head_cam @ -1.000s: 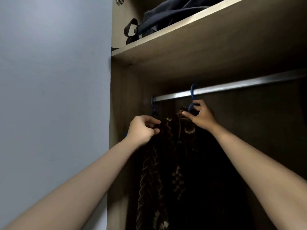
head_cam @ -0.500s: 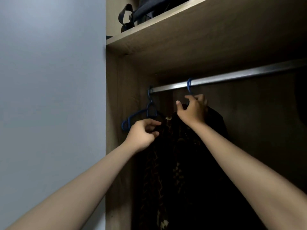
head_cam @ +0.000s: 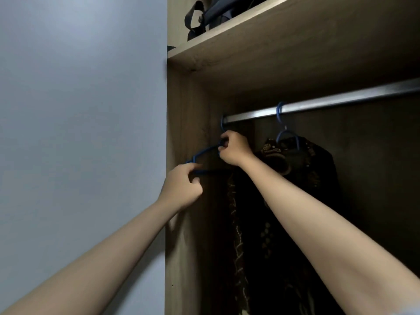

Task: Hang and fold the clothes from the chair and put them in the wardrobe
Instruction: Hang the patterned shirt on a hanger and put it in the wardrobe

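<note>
Hanger [head_cam: 205, 152] gripped by right hand [head_cam: 234, 148], pinched by left hand [head_cam: 181, 188]

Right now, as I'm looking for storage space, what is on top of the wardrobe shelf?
On the shelf lies a dark bag with a strap loop at its left end. The shelf's edge hides everything further back and to the right.
</note>
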Demonstrator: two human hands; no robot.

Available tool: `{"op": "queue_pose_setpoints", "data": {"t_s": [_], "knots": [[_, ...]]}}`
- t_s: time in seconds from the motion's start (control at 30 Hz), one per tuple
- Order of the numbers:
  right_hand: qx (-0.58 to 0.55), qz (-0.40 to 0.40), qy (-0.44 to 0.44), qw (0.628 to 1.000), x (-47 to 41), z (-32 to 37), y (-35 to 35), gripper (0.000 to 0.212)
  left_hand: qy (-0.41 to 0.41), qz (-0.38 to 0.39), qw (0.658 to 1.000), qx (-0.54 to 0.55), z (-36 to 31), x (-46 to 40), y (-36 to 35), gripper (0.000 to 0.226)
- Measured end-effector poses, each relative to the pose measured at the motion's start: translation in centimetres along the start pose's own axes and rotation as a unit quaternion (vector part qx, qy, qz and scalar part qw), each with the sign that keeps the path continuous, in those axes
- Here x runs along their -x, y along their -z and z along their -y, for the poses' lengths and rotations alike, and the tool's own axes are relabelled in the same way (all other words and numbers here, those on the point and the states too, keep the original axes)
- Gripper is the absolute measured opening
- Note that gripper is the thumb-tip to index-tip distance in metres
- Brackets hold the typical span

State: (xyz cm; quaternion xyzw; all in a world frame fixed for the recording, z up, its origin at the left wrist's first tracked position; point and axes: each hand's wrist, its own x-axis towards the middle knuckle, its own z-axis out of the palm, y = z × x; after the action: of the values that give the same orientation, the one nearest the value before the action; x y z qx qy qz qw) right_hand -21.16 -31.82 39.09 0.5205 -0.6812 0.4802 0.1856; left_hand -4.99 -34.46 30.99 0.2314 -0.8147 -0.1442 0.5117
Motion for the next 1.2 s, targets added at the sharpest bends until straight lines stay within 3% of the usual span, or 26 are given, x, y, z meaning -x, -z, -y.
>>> {"op": "queue_pose_setpoints", "data": {"t_s": [0.2, 0.4, 0.5, 0.73, 0.97, 1.2], "knots": [[-0.047, 0.009, -0.038, 0.998, -1.1, -1.6, -1.0, 0.053, 0.035, -0.036, 0.999, 0.01, -0.9, -0.3, -0.4, 0.051], [-0.122, 0.076, -0.037, 0.989, -2.2, -2.2, -3.0, 0.06, 0.078, -0.078, 0.994, 0.027, -1.2, -0.5, -0.3, 0.06], [-0.137, 0.058, -0.022, 0.989, -2.7, -2.6, -4.1, 0.057, 0.095, -0.085, 0.992, 0.025, -1.1, -0.7, -0.4, 0.066], [-0.228, 0.015, -0.018, 0.973, -3.4, -3.5, -3.9, 0.042, 0.091, -0.097, 0.991, 0.01, -0.9, -0.8, -0.4, 0.056], [-0.28, -0.065, 0.008, 0.958, -4.2, -4.3, -4.0, 0.031, 0.048, -0.101, 0.991, -0.066, -0.8, -0.9, -0.3, 0.031], [-0.319, -0.067, 0.017, 0.945, -4.5, -5.2, -3.5, 0.029, 0.028, -0.158, 0.986, -0.041, -1.5, -1.3, -0.6, 0.026]]}}
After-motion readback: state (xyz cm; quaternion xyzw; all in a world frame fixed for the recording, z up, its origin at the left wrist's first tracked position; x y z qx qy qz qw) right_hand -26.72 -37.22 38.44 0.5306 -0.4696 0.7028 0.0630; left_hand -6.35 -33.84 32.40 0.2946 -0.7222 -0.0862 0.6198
